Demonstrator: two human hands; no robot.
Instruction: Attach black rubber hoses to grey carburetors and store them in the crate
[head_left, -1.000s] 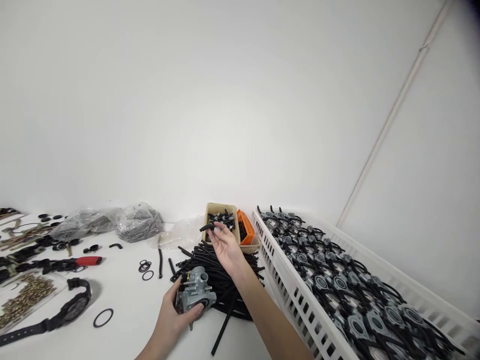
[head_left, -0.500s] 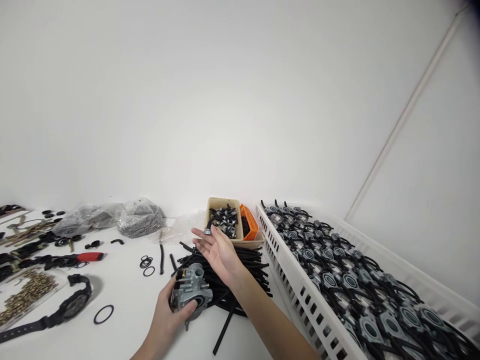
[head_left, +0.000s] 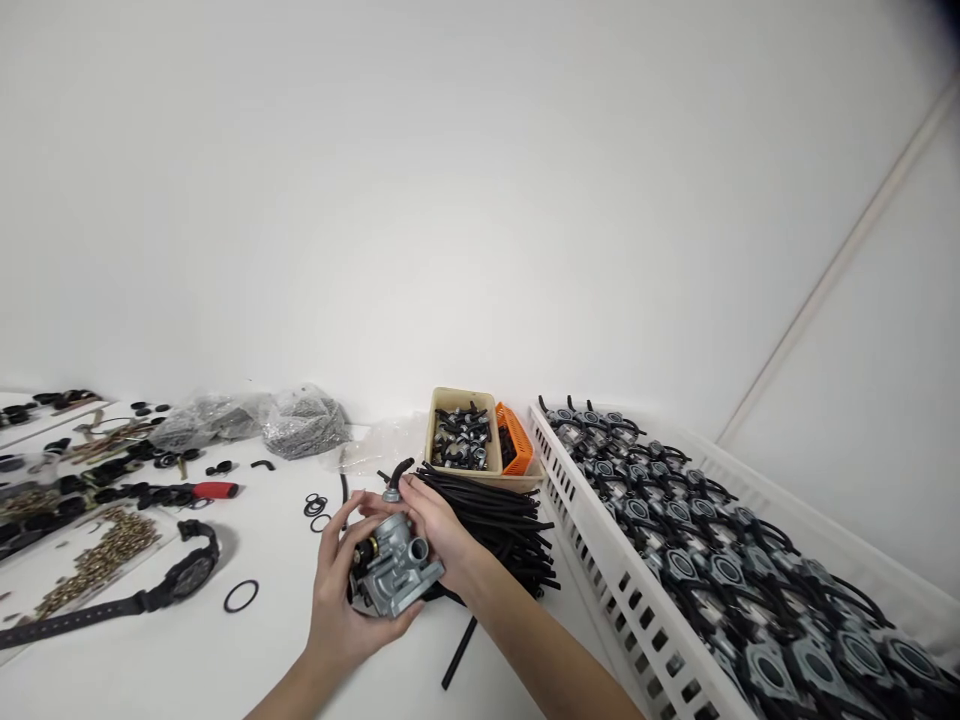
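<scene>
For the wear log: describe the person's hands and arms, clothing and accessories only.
The left hand and right hand are both bare: no gloves, rings or wristwatch show. The forearms are uncovered as far as the frame's lower edge, with no sleeves, bands or markings in sight.

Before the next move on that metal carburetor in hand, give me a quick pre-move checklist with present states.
1. Left hand cradles the grey metal carburetor from below: ok.
2. Right hand holds the small metal fitting with a short black elbow hose at the carburetor's top: ok.
3. Fitting fully seated in its port: cannot tell, fingers cover the joint.
4. Carburetor lifted clear of the pile of straight black rubber hoses: cannot tell.
5. Beige plastic tray of hose fittings stocked behind the pile: ok.
6. White slotted plastic crate of hosed carburetors at right, room for more: cannot tell.
</scene>
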